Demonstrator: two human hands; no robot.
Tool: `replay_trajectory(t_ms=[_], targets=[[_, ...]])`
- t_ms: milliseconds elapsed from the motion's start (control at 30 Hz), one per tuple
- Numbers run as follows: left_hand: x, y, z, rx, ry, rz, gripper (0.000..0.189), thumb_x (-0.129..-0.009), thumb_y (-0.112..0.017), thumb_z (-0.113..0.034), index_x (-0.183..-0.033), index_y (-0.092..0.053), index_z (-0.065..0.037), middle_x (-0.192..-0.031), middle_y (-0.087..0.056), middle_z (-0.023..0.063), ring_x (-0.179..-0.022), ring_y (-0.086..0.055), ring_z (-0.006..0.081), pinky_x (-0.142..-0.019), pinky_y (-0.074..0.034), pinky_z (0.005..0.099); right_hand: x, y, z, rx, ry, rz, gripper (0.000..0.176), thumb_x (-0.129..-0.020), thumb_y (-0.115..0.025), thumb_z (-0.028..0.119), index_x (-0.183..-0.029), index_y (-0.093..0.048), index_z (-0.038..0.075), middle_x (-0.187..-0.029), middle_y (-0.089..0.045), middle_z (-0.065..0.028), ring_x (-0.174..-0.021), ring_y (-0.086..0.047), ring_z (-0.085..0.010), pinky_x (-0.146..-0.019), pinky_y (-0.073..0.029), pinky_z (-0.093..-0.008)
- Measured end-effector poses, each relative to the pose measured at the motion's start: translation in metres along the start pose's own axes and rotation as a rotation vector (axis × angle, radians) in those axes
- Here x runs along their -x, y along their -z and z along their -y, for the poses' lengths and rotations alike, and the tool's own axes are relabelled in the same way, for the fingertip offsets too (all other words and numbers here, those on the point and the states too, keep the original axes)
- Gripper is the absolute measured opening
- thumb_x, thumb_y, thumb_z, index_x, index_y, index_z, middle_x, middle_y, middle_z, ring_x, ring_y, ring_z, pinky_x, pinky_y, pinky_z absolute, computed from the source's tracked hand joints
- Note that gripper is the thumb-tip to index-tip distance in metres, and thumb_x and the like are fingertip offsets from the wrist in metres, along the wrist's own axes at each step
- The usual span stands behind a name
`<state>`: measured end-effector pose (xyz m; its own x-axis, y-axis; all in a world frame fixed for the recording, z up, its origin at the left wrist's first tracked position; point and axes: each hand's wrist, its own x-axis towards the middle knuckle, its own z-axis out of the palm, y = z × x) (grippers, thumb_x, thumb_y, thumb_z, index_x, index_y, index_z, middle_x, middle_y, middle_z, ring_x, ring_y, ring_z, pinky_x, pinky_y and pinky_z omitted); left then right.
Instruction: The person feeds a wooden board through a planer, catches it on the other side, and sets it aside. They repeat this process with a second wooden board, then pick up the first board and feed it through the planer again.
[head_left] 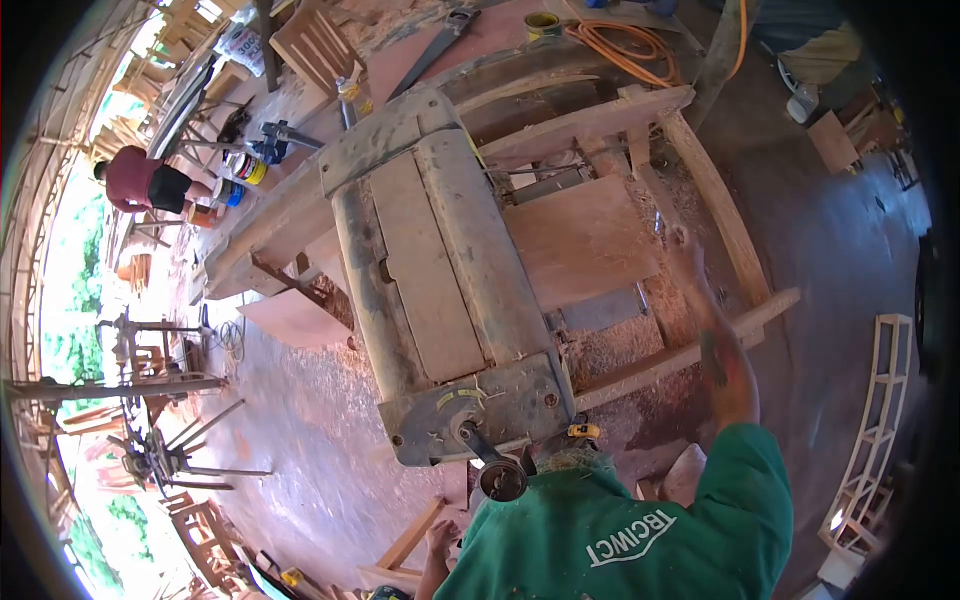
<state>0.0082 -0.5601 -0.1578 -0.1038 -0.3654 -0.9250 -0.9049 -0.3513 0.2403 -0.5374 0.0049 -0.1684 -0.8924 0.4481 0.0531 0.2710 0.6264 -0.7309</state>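
Reddish wood first: the flat board [580,240] lies on the bed of the grey planer [440,290], just left of your right hand [686,250]. The hand is at the board's right edge, touching or barely off it (motion blur hides which). I cannot tell how far your fingers are spread or whether they grip anything. Right of the hand runs a timber rail [722,215], very near; beyond it is open floor [850,250]. Sawdust [640,345] is heaped between the hand and you. Your left hand [437,542] hangs low beside a wooden strip [408,548], its grip unclear.
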Motion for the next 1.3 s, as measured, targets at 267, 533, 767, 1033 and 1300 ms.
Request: replay_trajectory(t_ms=[267,533,767,1033,1300], targets=[[-0.067,0.015,0.075,-0.036,-0.009,0.04,0.031,-0.082,-0.058,-0.016,-0.109,-0.054,0.0,-0.084,-0.061,0.0099,-0.061,-0.056,0.0176,-0.051,-0.044,0.0268,-0.032,-0.004,0.0,0.013,-0.065,0.157,0.044,-0.087,-0.045,0.041,-0.098,-0.057,0.0,-0.092,-0.061,-0.0205,-0.092,-0.059,-0.0333,-0.074,-0.045,-0.0389],[-0.049,0.011,0.035,0.227,0.019,0.272,0.028,-0.083,-0.058,-0.017,-0.106,-0.052,-0.003,-0.084,-0.061,0.0104,-0.07,-0.06,0.022,-0.059,-0.047,0.0342,-0.048,-0.005,-0.028,0.052,-0.048,0.121,0.046,-0.086,-0.048,0.045,-0.095,-0.056,0.001,-0.083,-0.06,-0.017,-0.08,-0.059,-0.0271,-0.071,-0.044,-0.0365],[-0.014,-0.024,-0.004,-0.054,0.049,0.01,0.032,-0.083,-0.059,-0.019,-0.109,-0.052,-0.002,-0.083,-0.061,0.0089,-0.065,-0.06,0.0201,-0.058,-0.046,0.0331,-0.045,0.006,-0.048,0.061,-0.125,0.132,0.05,-0.084,-0.048,0.046,-0.098,-0.055,-0.002,-0.092,-0.059,-0.0177,-0.087,-0.058,-0.0299,-0.076,-0.043,-0.0377],[0.038,-0.051,-0.039,-0.166,-0.016,-0.053,0.032,-0.082,-0.059,-0.02,-0.108,-0.053,-0.001,-0.083,-0.061,0.0102,-0.066,-0.06,0.0207,-0.057,-0.046,0.0323,-0.006,0.009,-0.06,-0.174,-0.419,-0.207,0.066,-0.085,-0.049,0.042,-0.116,-0.037,-0.015,-0.12,-0.041,-0.0312,-0.113,-0.042,-0.0373,-0.093,-0.033,-0.0405],[-0.002,-0.029,0.003,-0.526,-0.387,0.107,0.034,-0.082,-0.058,-0.022,-0.11,-0.054,-0.001,-0.084,-0.062,0.0089,-0.07,-0.061,0.0197,-0.056,-0.044,0.0313,0.036,-0.008,-0.052,-0.421,-0.763,-0.268,0.068,-0.086,-0.049,0.044,-0.123,-0.034,-0.01,-0.122,-0.042,-0.0226,-0.111,-0.045,-0.0293,-0.093,-0.035,-0.0372]])
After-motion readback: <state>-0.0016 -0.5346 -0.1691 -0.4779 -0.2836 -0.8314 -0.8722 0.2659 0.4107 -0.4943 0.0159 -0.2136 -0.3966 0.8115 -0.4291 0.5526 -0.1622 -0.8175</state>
